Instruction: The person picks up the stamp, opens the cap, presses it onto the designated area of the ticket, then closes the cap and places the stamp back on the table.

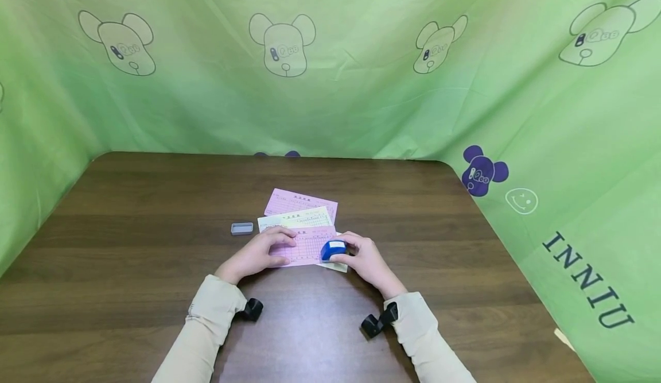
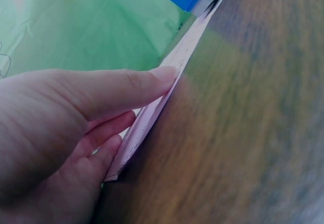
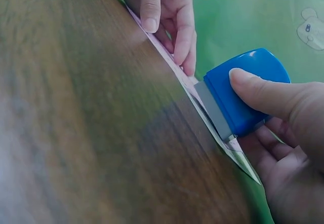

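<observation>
My right hand (image 1: 368, 258) pinches a blue stamp (image 1: 330, 250) between thumb and fingers, over the right end of a pink printed form (image 1: 308, 245). The right wrist view shows the grey base of the stamp (image 3: 253, 97) down at the paper. At the form's left end, my left hand (image 1: 258, 252) rests its thumb and fingers on the sheet; in the left wrist view the thumb lies along the edge of the pink form (image 2: 142, 122). A pale yellow-green form (image 1: 315, 216) and another pink form (image 1: 294, 200) lie fanned out behind it, partly overlapped.
A small grey-blue rectangular cap (image 1: 241, 229) lies left of the forms. All of this is on a brown wooden table (image 1: 155, 216). Green curtain (image 1: 356, 96) with bear drawings hangs around the back and sides. Black wrist straps (image 1: 379, 320) are on both sleeves.
</observation>
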`<action>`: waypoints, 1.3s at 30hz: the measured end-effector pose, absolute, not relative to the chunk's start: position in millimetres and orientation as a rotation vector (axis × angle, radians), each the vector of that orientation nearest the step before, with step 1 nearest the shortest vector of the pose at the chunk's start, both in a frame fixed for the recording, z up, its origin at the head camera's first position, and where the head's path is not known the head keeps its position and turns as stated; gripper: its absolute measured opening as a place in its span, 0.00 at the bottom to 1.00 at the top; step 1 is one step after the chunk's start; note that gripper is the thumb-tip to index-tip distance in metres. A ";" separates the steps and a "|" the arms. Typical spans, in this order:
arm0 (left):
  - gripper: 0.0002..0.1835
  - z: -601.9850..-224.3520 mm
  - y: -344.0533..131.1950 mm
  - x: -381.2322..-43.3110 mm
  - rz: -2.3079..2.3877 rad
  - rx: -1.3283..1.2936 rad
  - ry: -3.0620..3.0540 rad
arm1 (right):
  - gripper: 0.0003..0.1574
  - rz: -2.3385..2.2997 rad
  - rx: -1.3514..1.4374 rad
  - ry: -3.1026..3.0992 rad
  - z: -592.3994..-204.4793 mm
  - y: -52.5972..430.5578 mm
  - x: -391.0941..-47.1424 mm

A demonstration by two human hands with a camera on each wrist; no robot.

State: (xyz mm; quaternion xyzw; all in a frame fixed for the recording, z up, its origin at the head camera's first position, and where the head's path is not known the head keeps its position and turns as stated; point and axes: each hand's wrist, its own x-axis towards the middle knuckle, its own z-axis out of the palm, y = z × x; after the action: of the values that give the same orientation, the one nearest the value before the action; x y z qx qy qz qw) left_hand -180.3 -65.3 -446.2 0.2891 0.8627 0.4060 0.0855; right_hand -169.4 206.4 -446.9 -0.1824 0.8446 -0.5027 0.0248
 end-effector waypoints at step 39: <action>0.15 -449.7 -66.6 -182.6 1.236 0.932 2.588 | 0.26 -1.886 -0.208 2.321 -445.8 211.5 -172.1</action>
State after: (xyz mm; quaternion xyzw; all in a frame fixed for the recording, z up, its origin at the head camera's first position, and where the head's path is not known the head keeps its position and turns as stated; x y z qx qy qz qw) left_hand -182.6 -66.6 -449.7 0.3084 0.8565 0.4090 0.0630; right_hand -172.1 211.5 -445.8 -0.0692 0.7722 -0.6275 0.0718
